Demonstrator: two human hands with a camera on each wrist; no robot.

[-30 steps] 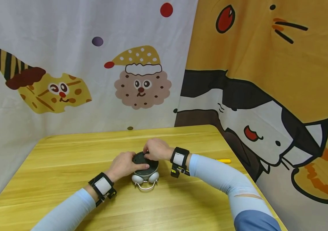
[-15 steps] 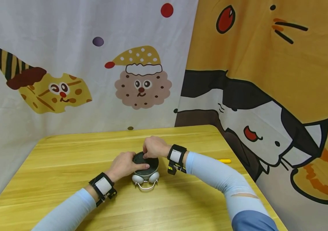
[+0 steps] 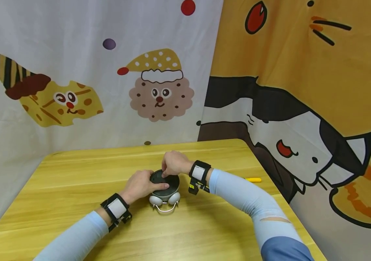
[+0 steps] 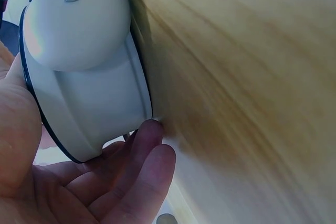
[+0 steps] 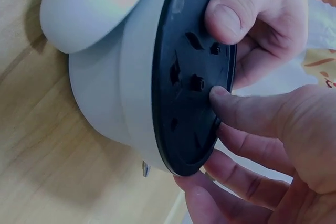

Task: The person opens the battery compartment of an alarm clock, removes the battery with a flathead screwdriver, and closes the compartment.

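Note:
A white twin-bell alarm clock (image 3: 164, 190) lies face down on the wooden table (image 3: 84, 181), black back cover (image 5: 194, 72) upward. Its two white bells and wire handle point toward the person. My left hand (image 3: 139, 185) grips the clock's left side, thumb across the back cover and fingers around the body, as the left wrist view shows. On the far right side, my right hand (image 3: 176, 163) holds the rim; in the right wrist view its thumb (image 5: 247, 111) presses on the cover close to a small black knob (image 5: 198, 83), with the other fingers bent beneath the edge.
A slim yellow object (image 3: 253, 179) lies toward the table's right edge, partly behind the right sleeve (image 3: 237, 192). Curtains (image 3: 84, 43) with cartoon prints hang behind and to the right of the table.
My right hand has shifted slightly toward the far edge of the clock, its wrist moving a little left. The left hand keeps its grip, and the clock stays in place.

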